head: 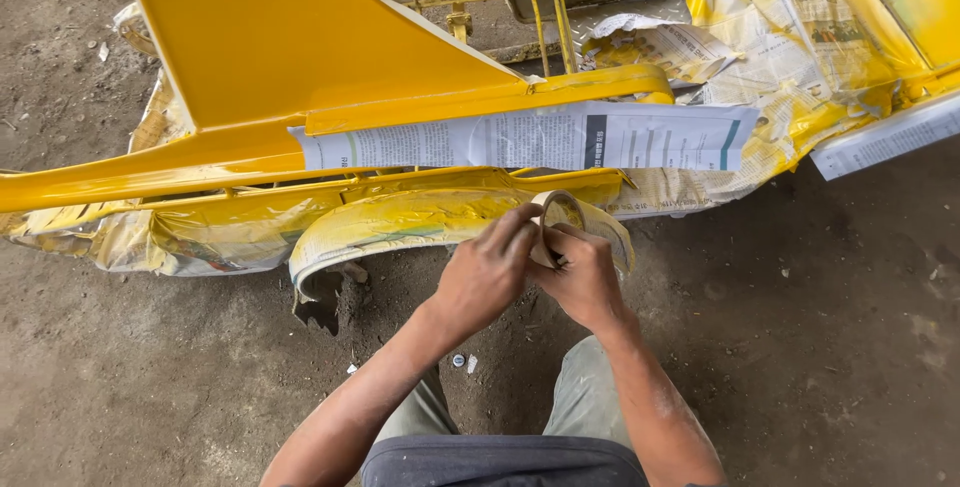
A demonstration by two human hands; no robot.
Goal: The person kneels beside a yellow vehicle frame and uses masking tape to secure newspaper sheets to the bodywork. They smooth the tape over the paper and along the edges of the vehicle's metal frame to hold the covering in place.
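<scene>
- Holding a roll of masking tape point(578, 219) between them, the left hand point(487, 272) and the right hand point(580, 277) meet in the middle of the view, just in front of the yellow vehicle body point(270, 37).
- The right hand is closed around the near edge of the roll, and the left hand has its fingers bent over the roll, pinching at it with the thumb side; it seems the fingers search for the loose end of the tape.
- Just beyond the hands sits a curved fender point(400, 222) wrapped in paint-stained newspaper.
- Above it, a clean sheet of newspaper point(530, 139) lies along the yellow rail, touching it.
- More crumpled, yellow-stained newspaper point(770, 37) covers the far right part of the vehicle.
- The ground point(820, 347) is dusty concrete, with small scraps near the knees.
- The step in hand looks like freeing a strip of tape; I judge the next move needs a firm pull with one hand while the other keeps the roll steady.
</scene>
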